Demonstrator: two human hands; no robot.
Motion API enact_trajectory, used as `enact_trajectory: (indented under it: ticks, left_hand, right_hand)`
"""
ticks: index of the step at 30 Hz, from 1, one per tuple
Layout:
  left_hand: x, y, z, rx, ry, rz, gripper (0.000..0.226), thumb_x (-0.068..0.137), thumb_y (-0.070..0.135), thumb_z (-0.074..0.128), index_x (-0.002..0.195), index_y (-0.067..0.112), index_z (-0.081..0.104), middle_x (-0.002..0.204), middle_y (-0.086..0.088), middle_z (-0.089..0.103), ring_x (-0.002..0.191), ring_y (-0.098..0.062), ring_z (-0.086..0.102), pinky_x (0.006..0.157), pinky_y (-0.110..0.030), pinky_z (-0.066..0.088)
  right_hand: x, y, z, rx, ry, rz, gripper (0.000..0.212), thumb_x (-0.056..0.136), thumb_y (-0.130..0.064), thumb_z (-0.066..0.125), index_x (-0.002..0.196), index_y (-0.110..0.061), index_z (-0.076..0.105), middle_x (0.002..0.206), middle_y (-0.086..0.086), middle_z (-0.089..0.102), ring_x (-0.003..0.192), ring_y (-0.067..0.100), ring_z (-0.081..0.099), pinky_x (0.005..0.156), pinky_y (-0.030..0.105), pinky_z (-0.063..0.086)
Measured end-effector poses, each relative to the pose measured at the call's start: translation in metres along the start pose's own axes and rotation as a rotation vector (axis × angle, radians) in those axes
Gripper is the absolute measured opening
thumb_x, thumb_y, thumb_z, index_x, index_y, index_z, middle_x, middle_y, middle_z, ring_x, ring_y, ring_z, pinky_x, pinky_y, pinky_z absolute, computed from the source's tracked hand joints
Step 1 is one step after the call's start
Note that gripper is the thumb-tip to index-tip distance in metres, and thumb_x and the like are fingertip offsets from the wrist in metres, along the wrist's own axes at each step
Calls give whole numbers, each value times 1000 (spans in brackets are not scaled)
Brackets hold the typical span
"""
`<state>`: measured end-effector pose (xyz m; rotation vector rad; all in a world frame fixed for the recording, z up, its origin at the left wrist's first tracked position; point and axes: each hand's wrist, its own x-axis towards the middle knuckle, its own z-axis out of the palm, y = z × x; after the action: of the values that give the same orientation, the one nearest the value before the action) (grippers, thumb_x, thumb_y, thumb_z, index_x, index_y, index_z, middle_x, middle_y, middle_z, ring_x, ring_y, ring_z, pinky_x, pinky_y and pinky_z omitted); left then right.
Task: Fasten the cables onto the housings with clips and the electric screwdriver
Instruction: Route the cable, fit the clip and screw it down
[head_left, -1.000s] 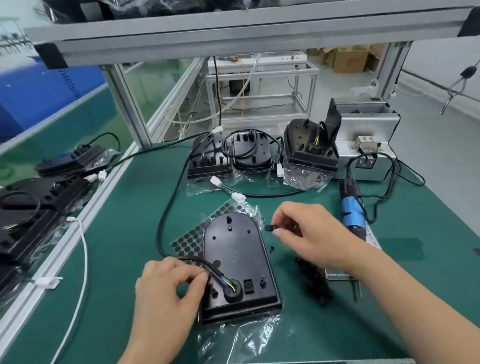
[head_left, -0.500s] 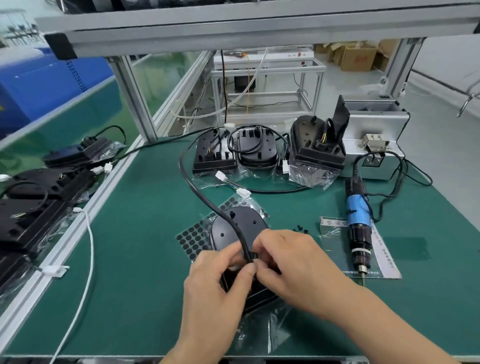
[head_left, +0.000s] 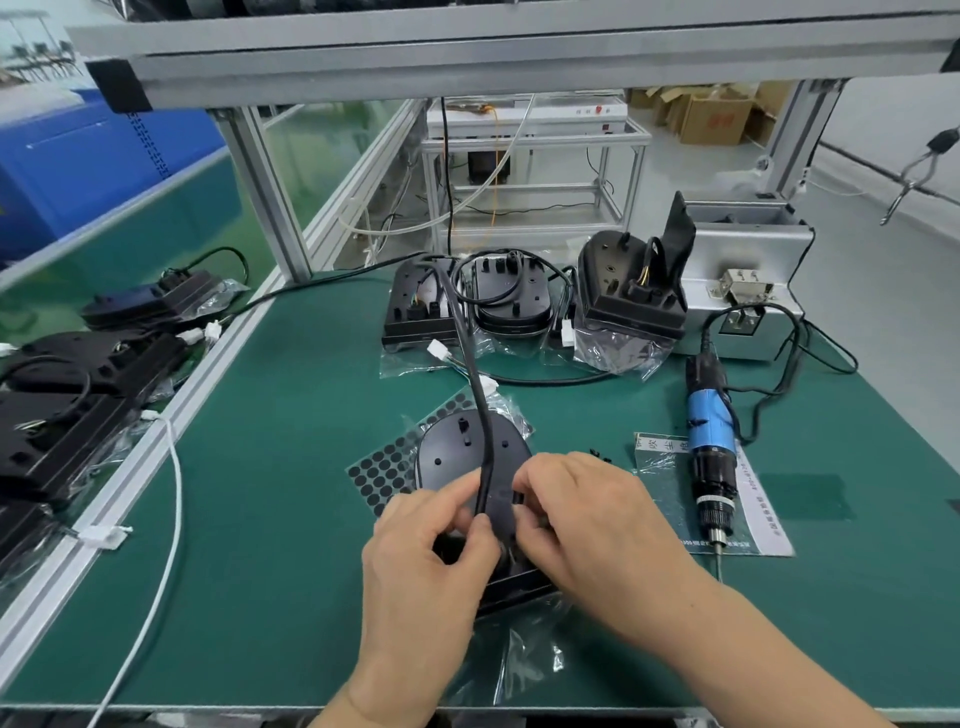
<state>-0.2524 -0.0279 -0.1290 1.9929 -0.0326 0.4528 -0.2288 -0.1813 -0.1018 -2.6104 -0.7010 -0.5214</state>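
A black housing (head_left: 449, 449) lies flat on the green mat near the front, on a plastic bag. A black cable (head_left: 470, 374) runs from the back of the bench down across the housing. My left hand (head_left: 431, 561) pinches the cable over the housing's near half. My right hand (head_left: 587, 525) meets it from the right, its fingers curled at the cable on a small black clip that is mostly hidden. The blue electric screwdriver (head_left: 709, 441) lies on the mat to the right, untouched. A few loose black clips (head_left: 600, 455) lie just beyond my right hand.
Three more housings (head_left: 631, 291) with cables stand at the back of the mat beside a metal screw feeder (head_left: 748, 270). A sheet of black round pads (head_left: 382, 470) lies left of the housing. Further black housings (head_left: 67, 395) pile on the left bench. A white cable (head_left: 166, 519) trails at the left.
My right hand brought a small clip from the right to the cable. My left hand lifted the cable and laid it straight along the housing. Both hands now meet at it.
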Motion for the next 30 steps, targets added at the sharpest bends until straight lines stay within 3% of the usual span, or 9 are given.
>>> enact_trajectory:
  ticks: [5, 9, 12, 16, 19, 26, 30]
  left_hand:
    - [6, -7, -4, -31, -47, -39, 61, 79, 5, 77, 104, 60, 69, 78, 15, 64, 82, -13, 61, 75, -11, 44]
    - [13, -13, -8, -233, -126, -200, 50, 82, 3, 75, 94, 51, 76, 69, 2, 66, 59, -11, 57, 60, -18, 48]
    - [14, -14, -9, -304, -146, -260, 45, 83, 0, 74, 96, 43, 77, 62, 4, 62, 50, -9, 51, 50, -17, 45]
    - [15, -14, -11, -273, -150, -211, 48, 82, -1, 76, 93, 46, 78, 65, 6, 62, 59, -7, 56, 60, -18, 49]
    - [15, -12, -11, -202, -139, -121, 51, 80, 1, 76, 96, 49, 77, 69, 4, 62, 67, -4, 58, 68, -10, 46]
    - [18, -12, -14, -250, -202, -148, 49, 84, -1, 74, 106, 42, 76, 63, 9, 59, 60, -4, 54, 62, -11, 46]
    - [15, -15, -15, -267, -175, -181, 46, 85, 2, 74, 107, 42, 76, 67, 8, 62, 63, -6, 56, 63, -14, 47]
  right_hand:
    - [-3, -3, 10, 85, 44, 12, 11, 80, -16, 69, 83, -10, 60, 70, -1, 58, 62, 21, 53, 55, 31, 46]
    - [-9, -4, 18, 191, 101, 57, 12, 82, -14, 71, 87, -10, 62, 73, -5, 57, 66, 17, 51, 61, 31, 45]
    - [-9, -7, 20, 179, 100, 64, 12, 83, -15, 72, 86, -10, 62, 74, -5, 57, 67, 17, 51, 60, 31, 46]
    - [-8, -8, 17, 111, 99, 50, 13, 81, -13, 74, 83, -8, 61, 72, -1, 58, 65, 20, 53, 56, 31, 45]
    - [-5, -9, 14, 27, 100, 37, 15, 79, -13, 75, 79, -8, 61, 68, 1, 57, 61, 24, 54, 50, 32, 45]
    - [-8, -8, 21, 168, 115, 32, 9, 86, -10, 70, 88, -5, 63, 78, 2, 61, 70, 21, 54, 65, 29, 43]
    - [-9, -7, 24, 196, 135, 53, 9, 87, -12, 70, 91, -6, 63, 80, -1, 61, 70, 19, 54, 65, 28, 44]
